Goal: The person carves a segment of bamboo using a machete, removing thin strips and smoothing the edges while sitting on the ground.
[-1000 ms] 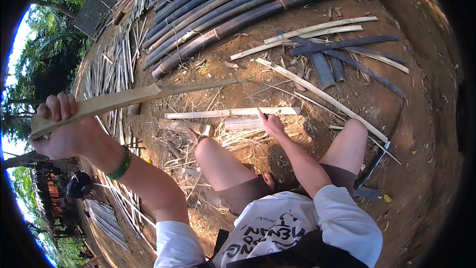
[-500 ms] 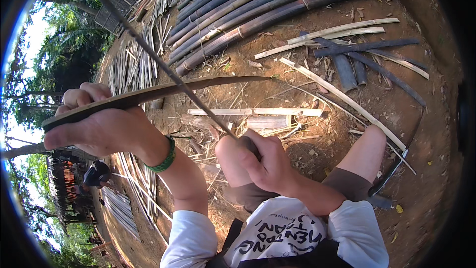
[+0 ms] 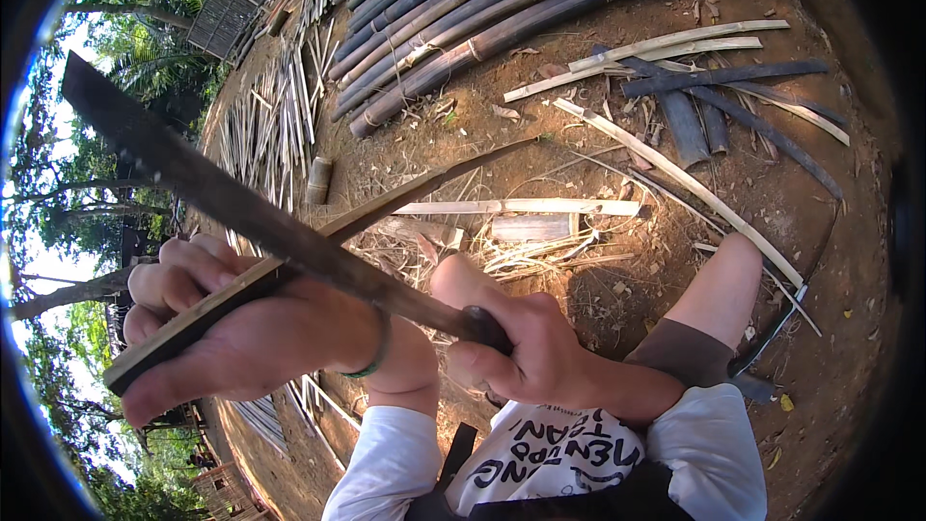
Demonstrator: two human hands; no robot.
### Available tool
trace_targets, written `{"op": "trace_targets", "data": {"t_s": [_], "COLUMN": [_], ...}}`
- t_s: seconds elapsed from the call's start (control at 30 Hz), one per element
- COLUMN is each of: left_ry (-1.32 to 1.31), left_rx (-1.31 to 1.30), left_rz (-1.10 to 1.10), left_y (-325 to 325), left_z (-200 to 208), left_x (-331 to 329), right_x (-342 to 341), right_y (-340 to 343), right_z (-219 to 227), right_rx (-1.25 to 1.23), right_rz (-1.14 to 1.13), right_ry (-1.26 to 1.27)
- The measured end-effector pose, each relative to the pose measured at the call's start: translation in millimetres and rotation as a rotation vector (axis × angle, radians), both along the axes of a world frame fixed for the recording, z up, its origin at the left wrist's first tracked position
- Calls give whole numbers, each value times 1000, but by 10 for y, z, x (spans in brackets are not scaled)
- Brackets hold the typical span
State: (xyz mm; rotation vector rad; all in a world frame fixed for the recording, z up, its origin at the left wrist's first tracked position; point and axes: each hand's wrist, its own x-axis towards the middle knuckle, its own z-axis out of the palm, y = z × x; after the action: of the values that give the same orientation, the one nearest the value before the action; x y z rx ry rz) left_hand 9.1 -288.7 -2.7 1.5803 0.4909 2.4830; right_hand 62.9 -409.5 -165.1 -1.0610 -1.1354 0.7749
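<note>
Bamboo strip (image 3: 236, 299), clamped between fingers and thumb of the left hand (image 3: 270, 338), raised above the ground (image 3: 781, 198) and slanting away toward a thinner far end. Close by, a long dark-bladed knife (image 3: 241, 207), gripped by its handle in the tightly curled right hand (image 3: 540, 347). Crosses over the strip in view, close to the left fingers; cannot tell whether touching. Looks like a trimming or shaving step. Seems to call next for a firm left grip, a shallow blade angle, and care to steer the edge clear of those fingers. Farther down, on the ground, a pale split length (image 3: 521, 205) beside a short bamboo section (image 3: 535, 228). Off to the right, crossed dark pieces (image 3: 725, 77). Beyond, long bamboo poles (image 3: 540, 19) side by side; to their left, slender strips (image 3: 275, 121) heaped loosely. Farthest, a woven panel (image 3: 246, 0) and trees (image 3: 145, 48).
</note>
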Motion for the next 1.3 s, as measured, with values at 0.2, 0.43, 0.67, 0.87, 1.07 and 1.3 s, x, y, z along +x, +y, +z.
{"op": "trace_targets", "data": {"t_s": [0.2, 0.43, 0.67, 0.87, 1.07, 1.3], "left_ry": [26, 6, 13, 50, 36, 37], "left_rx": [7, 13, 18, 61, 47, 61], "left_rz": [102, -34, 138, 5, 71, -24], "left_y": [50, -59, 1, -31, 40, 11], "left_z": [-14, -45, -82, -101, -80, -133], "left_x": [-61, -7, -153, -109, -194, -268], "right_x": [141, 17, 191, 86, 75, 36], "right_y": [96, -69, 158, -33, 70, -166], "right_z": [-268, 34, -768, -200, -787, -119], "right_rx": [-262, 53, -517, -89, -275, -91], "right_rz": [-16, -46, -186, -26, -184, -16], "right_ry": [236, -113, 39, 15, 15, -150]}}
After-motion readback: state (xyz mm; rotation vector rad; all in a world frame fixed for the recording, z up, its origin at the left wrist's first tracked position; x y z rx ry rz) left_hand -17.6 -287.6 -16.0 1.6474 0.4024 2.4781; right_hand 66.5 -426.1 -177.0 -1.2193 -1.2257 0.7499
